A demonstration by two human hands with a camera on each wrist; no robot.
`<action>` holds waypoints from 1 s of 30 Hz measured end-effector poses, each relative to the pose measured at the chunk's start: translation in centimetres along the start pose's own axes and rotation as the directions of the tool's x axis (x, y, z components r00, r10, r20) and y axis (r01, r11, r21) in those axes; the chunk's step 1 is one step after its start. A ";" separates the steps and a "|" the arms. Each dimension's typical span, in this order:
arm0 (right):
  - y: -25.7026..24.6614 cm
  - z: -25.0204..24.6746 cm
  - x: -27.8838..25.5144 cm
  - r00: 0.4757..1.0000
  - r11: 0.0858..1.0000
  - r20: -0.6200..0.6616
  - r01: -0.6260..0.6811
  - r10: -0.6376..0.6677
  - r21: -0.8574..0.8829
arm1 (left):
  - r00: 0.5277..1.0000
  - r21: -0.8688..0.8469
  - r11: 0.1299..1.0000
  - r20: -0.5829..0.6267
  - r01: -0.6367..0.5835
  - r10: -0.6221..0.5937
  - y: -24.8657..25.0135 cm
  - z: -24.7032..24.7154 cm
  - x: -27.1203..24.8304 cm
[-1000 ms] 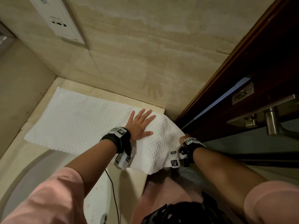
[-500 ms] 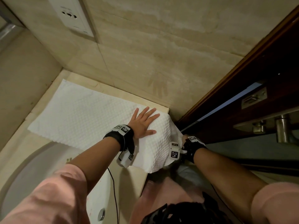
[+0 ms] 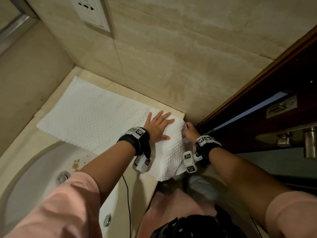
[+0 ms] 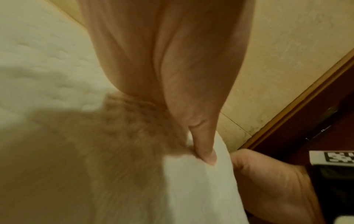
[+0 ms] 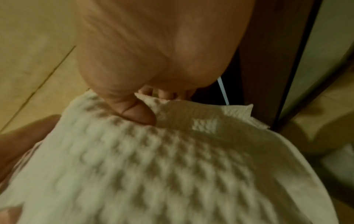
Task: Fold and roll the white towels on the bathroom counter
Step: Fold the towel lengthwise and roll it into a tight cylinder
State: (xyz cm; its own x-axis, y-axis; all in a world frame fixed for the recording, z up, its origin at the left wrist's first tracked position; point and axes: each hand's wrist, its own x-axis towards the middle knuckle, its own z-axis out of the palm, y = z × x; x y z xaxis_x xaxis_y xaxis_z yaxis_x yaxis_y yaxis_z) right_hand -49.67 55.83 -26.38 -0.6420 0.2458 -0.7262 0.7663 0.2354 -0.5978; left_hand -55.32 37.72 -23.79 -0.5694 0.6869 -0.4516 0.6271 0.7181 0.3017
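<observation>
A white waffle-textured towel (image 3: 96, 121) lies spread on the beige counter (image 3: 51, 102), its right end hanging over the counter's edge. My left hand (image 3: 158, 127) lies flat on the towel near that end, fingers straight and spread. My right hand (image 3: 189, 132) holds the overhanging end (image 5: 172, 151) at the counter's right edge, thumb (image 5: 138, 112) on top and fingers curled under the fabric. The left wrist view shows my left thumb (image 4: 205, 145) pressing the towel (image 4: 57, 75), with the right hand (image 4: 268, 181) beside it.
A white sink basin (image 3: 42, 177) with a drain sits at the near left. A dark wooden door frame (image 3: 257, 93) stands just right of the counter. The tiled wall (image 3: 171, 48) carries a socket panel (image 3: 92, 12).
My right hand has risen from below the counter edge to the towel's right end and now grips it. The left hand stays flat on the towel.
</observation>
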 end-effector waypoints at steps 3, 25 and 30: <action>0.5 -0.6 -0.4 0.997 0.999 0.074 -0.006 0.009 -0.037 | 1.000 -0.001 1.000 0.005 0.024 -0.024 0.2 0.0 0.0; 3.1 -3.5 -2.8 0.957 0.951 0.171 0.262 -0.234 -0.164 | 0.762 -0.209 0.791 -0.214 0.576 -0.611 9.0 1.3 -2.3; 3.3 -5.0 -4.2 0.928 0.919 0.243 0.333 -0.281 -0.209 | 0.780 -0.210 0.773 -0.071 0.598 -0.622 9.7 2.0 -1.9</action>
State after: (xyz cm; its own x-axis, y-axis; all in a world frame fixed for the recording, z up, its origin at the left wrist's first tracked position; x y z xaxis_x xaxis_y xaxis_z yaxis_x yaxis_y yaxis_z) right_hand -44.54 60.28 -23.62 -0.8057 -0.0661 -0.5886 0.4857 0.4949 -0.7205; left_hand -47.08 43.13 -21.67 -0.8721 0.0965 -0.4798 0.0327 0.9897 0.1396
